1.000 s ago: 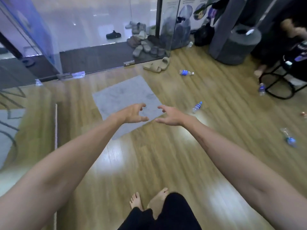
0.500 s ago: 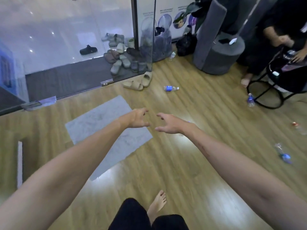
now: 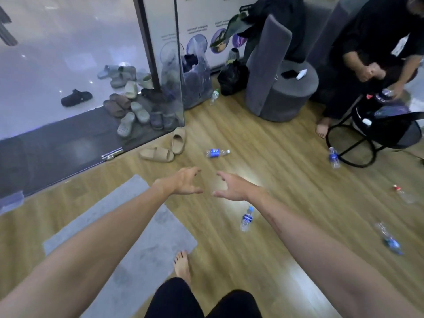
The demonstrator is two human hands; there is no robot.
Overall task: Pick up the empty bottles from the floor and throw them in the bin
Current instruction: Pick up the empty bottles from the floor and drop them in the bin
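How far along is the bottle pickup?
Done: nothing visible. In hand: nothing; left hand and right hand are empty, reaching forward. Left: blue-label bottle below the right hand, bottle by the tan slides, bottle by the stand, red-capped bottle, crushed bottle.

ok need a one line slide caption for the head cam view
Both bare hands, left hand and right hand, reach empty over a wooden floor strewn with bottles.
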